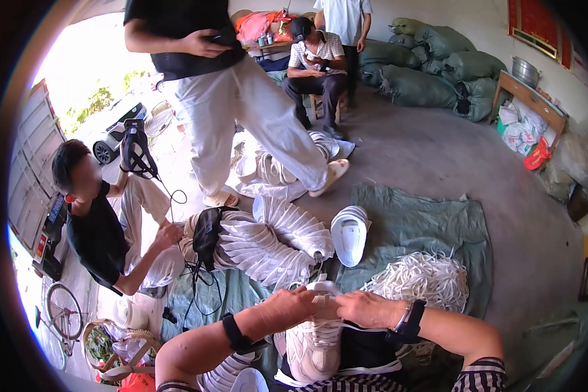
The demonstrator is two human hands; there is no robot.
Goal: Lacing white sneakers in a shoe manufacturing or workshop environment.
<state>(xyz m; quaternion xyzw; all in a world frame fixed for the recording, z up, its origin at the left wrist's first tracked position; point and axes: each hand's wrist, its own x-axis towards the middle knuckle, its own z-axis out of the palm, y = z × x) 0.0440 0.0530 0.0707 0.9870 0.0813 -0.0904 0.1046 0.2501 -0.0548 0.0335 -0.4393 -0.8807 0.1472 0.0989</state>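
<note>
A cream sneaker (pixel 312 358) rests toe-down toward me on my lap, its white shoelace (pixel 326 334) threaded across the front. My left hand (pixel 287 310) is closed at the left side of the shoe's collar, fingertips pinched on the lace. Opposite it, my right hand (pixel 370 310) also pinches the lace, and a loose white strand runs out below it. The fingers hide part of the upper eyelets. Just ahead lies a large heap of loose white shoelaces (pixel 421 282) on a green sheet (pixel 431 219).
Nested rows of white shoes (pixel 268 242) and a single white shoe (pixel 350 236) lie ahead. At left a seated person (pixel 95 222) holds a black strapped device with cables. Another person (pixel 235 111) walks past; others are behind. Green sacks (pixel 418 85) stand at the back.
</note>
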